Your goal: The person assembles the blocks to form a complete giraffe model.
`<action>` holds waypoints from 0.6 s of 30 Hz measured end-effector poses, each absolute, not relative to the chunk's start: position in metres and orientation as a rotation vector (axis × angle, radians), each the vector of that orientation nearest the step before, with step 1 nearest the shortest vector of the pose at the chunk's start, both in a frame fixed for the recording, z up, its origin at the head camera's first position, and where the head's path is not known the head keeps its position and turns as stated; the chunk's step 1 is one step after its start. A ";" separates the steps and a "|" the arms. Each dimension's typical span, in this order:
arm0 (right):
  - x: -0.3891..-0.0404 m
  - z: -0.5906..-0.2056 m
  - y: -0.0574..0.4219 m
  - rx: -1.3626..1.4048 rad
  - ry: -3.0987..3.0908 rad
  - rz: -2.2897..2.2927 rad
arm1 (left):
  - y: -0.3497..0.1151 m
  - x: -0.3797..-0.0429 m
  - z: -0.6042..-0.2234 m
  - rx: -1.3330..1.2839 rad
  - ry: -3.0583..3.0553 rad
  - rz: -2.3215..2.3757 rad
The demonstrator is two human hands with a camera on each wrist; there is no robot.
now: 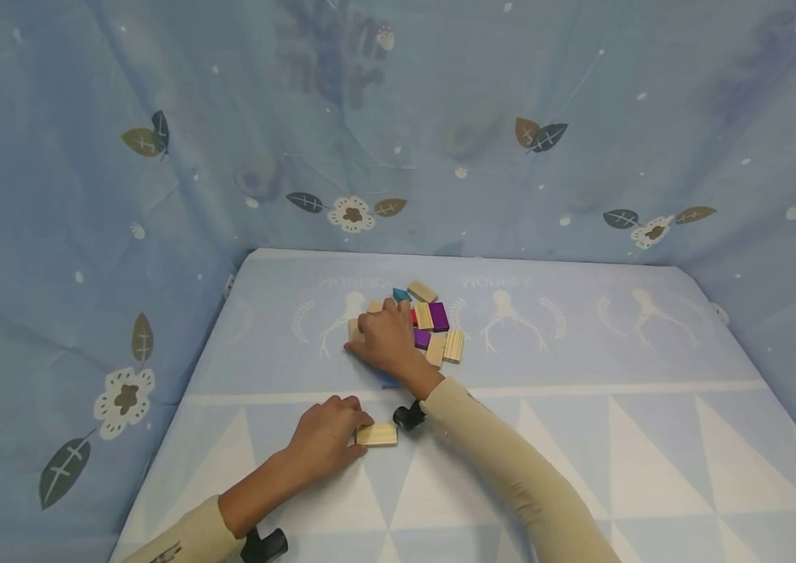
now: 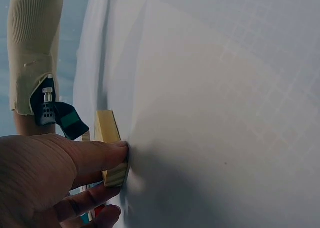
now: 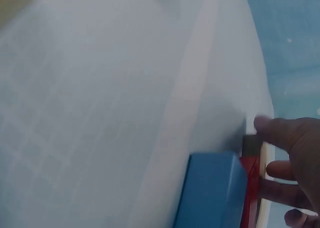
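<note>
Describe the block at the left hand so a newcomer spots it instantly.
On the table's triangle-patterned near part, find the left hand. It pinches a plain wooden block, the only one apart from the cluster of blocks by the right hand.

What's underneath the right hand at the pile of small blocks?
From under the right hand, a blue rectangular block peeks out; the right wrist view shows it beside a red block. Whatever else lies beneath is hidden in the head view.
</note>
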State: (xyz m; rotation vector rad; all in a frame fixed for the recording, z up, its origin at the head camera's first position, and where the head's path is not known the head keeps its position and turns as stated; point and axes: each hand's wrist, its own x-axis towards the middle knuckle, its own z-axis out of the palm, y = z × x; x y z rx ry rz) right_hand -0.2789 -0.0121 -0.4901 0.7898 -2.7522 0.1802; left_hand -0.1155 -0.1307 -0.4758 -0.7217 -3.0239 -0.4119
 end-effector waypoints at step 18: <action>-0.249 -0.461 0.023 0.913 -2.738 0.407 | -0.132 -0.114 -0.474 -0.706 -3.034 -0.569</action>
